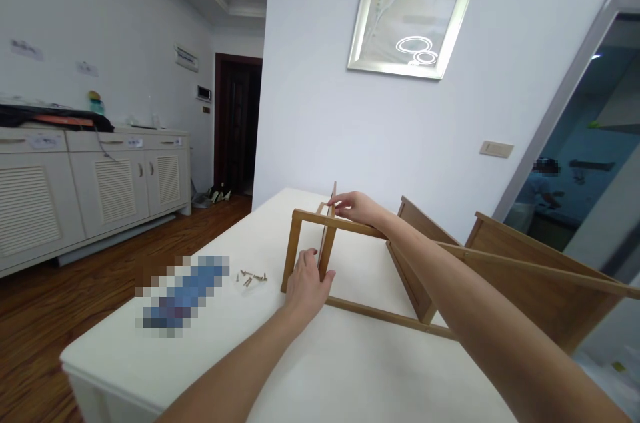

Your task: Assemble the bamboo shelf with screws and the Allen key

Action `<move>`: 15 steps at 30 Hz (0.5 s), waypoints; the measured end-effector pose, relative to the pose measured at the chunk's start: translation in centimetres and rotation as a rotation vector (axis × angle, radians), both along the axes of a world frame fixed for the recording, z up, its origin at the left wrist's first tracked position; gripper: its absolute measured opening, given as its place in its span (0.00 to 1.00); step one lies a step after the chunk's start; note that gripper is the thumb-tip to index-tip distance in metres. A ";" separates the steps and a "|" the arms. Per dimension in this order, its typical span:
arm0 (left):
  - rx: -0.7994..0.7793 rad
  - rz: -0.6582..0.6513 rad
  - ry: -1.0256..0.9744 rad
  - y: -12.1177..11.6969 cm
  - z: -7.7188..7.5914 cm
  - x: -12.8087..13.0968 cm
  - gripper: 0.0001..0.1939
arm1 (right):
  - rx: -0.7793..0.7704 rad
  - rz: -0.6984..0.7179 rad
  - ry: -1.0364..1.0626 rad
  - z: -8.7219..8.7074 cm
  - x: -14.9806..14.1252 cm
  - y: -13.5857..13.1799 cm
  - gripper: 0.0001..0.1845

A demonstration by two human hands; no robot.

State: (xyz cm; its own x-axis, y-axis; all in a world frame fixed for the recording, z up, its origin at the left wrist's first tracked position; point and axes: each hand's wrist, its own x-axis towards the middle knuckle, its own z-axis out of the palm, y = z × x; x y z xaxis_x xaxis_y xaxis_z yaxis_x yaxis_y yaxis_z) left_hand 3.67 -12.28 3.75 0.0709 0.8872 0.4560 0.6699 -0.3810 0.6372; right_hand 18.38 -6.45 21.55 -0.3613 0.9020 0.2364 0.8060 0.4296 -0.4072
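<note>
A brown wooden shelf rack (375,311) lies on its side on the white table (395,376). Near its left end, a narrow wooden shelf board (327,246) stands upright between the side rails. My left hand (307,286) is closed around the lower part of this board, thumb on the right and fingers on the left. At the board's upper end, the fingertips of my right hand (364,207) pinch it just above the top rail. My right forearm crosses over the rack. Several small brass-coloured screws (254,277) lie on the table left of my left hand.
Wider shelf boards (525,283) sit in the right part of the rack. A blurred blue item (187,293) lies near the table's left edge. White cabinets (110,183) stand along the left wall. A person (537,193) shows in the glass at right.
</note>
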 end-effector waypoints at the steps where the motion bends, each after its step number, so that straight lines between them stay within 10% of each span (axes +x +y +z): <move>1: -0.041 0.007 0.036 0.2 0.0 0.0 0.19 | 0.007 0.008 0.005 -0.1 0.1 0.1 0.16; 15: -0.158 0.085 0.110 0.5 -0.3 1.3 0.10 | 0.007 0.055 -0.007 -0.7 0.5 1.7 0.16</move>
State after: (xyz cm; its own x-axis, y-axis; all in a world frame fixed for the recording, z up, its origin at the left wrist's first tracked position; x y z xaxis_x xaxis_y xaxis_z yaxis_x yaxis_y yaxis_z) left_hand 4.95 -11.76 3.43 0.0348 0.9518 0.3047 0.7643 -0.2218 0.6056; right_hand 18.87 -4.80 20.84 -0.4117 0.8792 0.2397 0.7843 0.4758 -0.3981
